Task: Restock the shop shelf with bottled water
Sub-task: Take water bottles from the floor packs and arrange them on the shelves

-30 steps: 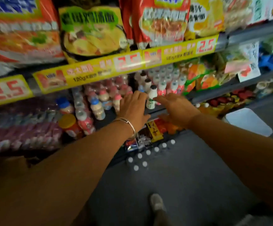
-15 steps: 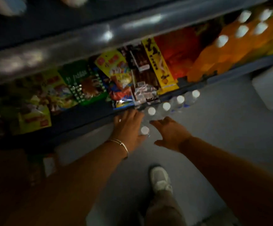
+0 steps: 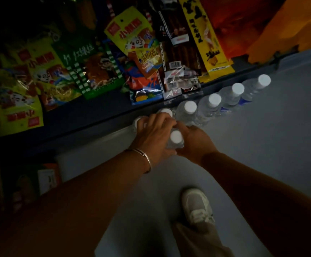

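Several clear water bottles with white caps stand in a row [image 3: 214, 99] on the grey floor along the foot of the dark bottom shelf [image 3: 88, 115]. My left hand [image 3: 153, 134], with a bracelet on the wrist, reaches down over the near end of the row. Its fingers curl over the tops of two bottles [image 3: 166, 112]. My right hand [image 3: 194, 143] grips one water bottle [image 3: 176, 136], whose cap shows between my two hands. That bottle's body is mostly hidden by them.
Snack packets [image 3: 95, 71] lie flat on the bottom shelf, with yellow and orange packs [image 3: 204, 41] further right. My shoe [image 3: 197, 206] stands on the floor just behind my hands. A small carton [image 3: 46, 178] sits low at the left. The scene is dim.
My view has dropped from the drinks shelf to the floor. Both hands have come down from the shelf onto the bottles on the floor and closed on them.
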{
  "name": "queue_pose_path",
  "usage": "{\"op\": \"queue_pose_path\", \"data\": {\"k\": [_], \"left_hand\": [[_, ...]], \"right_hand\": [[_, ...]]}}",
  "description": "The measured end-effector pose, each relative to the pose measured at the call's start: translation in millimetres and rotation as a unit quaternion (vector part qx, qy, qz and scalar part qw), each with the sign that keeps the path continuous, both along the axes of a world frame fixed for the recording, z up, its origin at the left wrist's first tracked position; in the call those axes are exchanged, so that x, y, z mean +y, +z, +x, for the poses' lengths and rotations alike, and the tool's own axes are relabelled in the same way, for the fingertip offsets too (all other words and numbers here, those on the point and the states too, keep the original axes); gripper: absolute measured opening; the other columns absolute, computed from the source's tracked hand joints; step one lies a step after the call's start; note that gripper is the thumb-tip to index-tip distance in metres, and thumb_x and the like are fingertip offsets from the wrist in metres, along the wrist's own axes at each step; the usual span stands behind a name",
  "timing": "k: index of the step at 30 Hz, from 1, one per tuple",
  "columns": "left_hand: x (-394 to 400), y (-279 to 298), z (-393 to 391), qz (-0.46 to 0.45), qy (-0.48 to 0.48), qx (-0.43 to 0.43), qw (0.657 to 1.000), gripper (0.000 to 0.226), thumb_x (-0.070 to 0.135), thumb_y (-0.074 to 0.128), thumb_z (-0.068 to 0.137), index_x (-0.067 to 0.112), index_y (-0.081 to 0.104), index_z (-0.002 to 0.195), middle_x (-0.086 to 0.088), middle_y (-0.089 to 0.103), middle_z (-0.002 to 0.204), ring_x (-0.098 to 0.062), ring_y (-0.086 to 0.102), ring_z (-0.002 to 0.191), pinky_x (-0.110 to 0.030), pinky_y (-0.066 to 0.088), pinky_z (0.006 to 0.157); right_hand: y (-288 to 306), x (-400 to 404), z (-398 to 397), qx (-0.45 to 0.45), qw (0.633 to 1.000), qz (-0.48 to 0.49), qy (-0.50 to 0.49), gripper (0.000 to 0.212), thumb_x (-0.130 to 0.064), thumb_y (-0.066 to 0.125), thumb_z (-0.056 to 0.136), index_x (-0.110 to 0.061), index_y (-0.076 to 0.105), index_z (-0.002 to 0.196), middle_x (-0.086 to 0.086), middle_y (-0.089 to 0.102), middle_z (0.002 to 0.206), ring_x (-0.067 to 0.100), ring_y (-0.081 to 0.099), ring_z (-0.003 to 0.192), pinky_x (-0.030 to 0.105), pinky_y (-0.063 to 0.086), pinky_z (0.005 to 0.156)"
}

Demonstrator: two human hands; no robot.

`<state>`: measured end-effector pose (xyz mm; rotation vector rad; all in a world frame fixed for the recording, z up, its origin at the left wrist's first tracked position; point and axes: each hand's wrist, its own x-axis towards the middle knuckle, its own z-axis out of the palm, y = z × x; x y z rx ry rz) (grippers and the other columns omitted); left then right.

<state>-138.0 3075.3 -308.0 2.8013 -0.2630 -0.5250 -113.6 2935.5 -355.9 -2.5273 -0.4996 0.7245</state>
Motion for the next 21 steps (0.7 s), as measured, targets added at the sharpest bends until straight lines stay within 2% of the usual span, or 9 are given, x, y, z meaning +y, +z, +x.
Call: {"op": "queue_pose_path", "data": {"k": [6, 11, 15, 17, 21], "left_hand": [[2.6, 25.1, -4.6, 0.006, -0.009, 0.003, 1.000, 0.073, 0.044, 0.067, 0.075, 0.027, 0.030, 0.136, 0.005, 0.025, 0.139, -0.015, 0.023, 0.129, -0.031, 0.011, 0.104], [1.1, 91.9, 0.8, 0.037, -0.021, 0.014, 0.999, 0.079, 0.050, 0.067, 0.074, 0.026, 0.027, 0.138, 0.004, 0.025, 0.139, -0.016, 0.022, 0.131, -0.033, 0.014, 0.104], [2.4, 183.0, 7.0, 0.059, -0.032, 0.052, 0.996, 0.081, 0.053, 0.068, 0.072, 0.025, 0.027, 0.136, 0.002, 0.027, 0.135, -0.018, 0.025, 0.129, -0.035, 0.018, 0.104], [6.7, 240.3, 10.1, 0.080, -0.052, 0.067, 0.993, 0.083, 0.053, 0.069, 0.071, 0.024, 0.027, 0.136, 0.000, 0.026, 0.138, -0.021, 0.026, 0.130, -0.037, 0.022, 0.106], [18.2, 366.3, 17.9, 0.079, -0.063, 0.061, 0.993, 0.084, 0.050, 0.074, 0.068, 0.020, 0.033, 0.135, -0.001, 0.036, 0.134, -0.023, 0.034, 0.125, -0.034, 0.030, 0.103]], "right_hand": [[33.2, -5.4, -1.6, -0.030, 0.998, -0.045, 0.010, 0.062, -0.033, 0.073, 0.075, -0.023, 0.042, 0.127, 0.010, 0.060, 0.113, 0.028, 0.056, 0.106, 0.034, 0.046, 0.083], [119.3, -20.2, 3.7, -0.049, 0.996, -0.048, 0.058, 0.053, -0.038, 0.069, 0.078, -0.021, 0.046, 0.123, 0.006, 0.062, 0.113, 0.025, 0.058, 0.105, 0.027, 0.042, 0.078], [222.9, -28.1, 11.7, -0.074, 0.992, -0.030, 0.095, 0.060, -0.042, 0.071, 0.075, -0.022, 0.046, 0.126, 0.004, 0.063, 0.117, 0.025, 0.059, 0.105, 0.026, 0.043, 0.079], [285.3, -28.4, 17.4, -0.086, 0.991, -0.017, 0.100, 0.062, -0.042, 0.074, 0.072, -0.023, 0.047, 0.124, 0.004, 0.064, 0.115, 0.025, 0.060, 0.104, 0.028, 0.045, 0.080], [417.9, -20.6, 25.6, -0.137, 0.982, 0.010, 0.131, 0.061, -0.043, 0.075, 0.069, -0.024, 0.051, 0.122, 0.001, 0.064, 0.114, 0.023, 0.059, 0.104, 0.026, 0.045, 0.084]]}}
